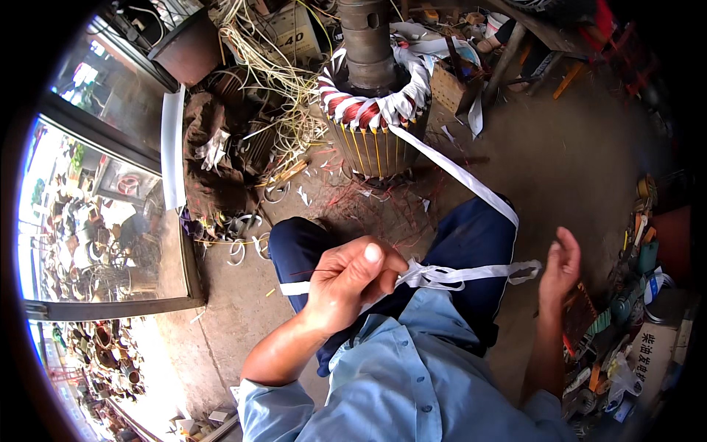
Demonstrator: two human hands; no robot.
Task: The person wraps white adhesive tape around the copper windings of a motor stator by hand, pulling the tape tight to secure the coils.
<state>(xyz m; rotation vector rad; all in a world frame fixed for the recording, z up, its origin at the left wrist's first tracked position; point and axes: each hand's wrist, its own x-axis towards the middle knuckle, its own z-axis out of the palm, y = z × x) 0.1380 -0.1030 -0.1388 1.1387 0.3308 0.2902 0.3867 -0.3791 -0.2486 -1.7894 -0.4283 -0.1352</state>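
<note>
A motor stator (368, 147) stands on the floor ahead, with copper-red coil ends (353, 110) wrapped in white cloth tape and a dark metal shaft rising from its middle. From the wrapping, a strip of the tape (460, 173) runs taut-looking down to my right knee. My left hand (350, 280) is closed over my lap on the white tape, whose loose bunch (427, 275) spills from the fingertips. A thin dark-red strand shows beside that hand. Out past my right knee, my right hand (560, 271) holds nothing I can see, fingers apart, close to a tape loop (524, 274).
Tangled pale wire (272, 81) and a brown cloth heap (213, 147) lie on the left, beside a glass door (110, 214). Scraps of tape and red wire litter the floor around the stator. Boxes, tools and parts (633, 309) crowd the right edge.
</note>
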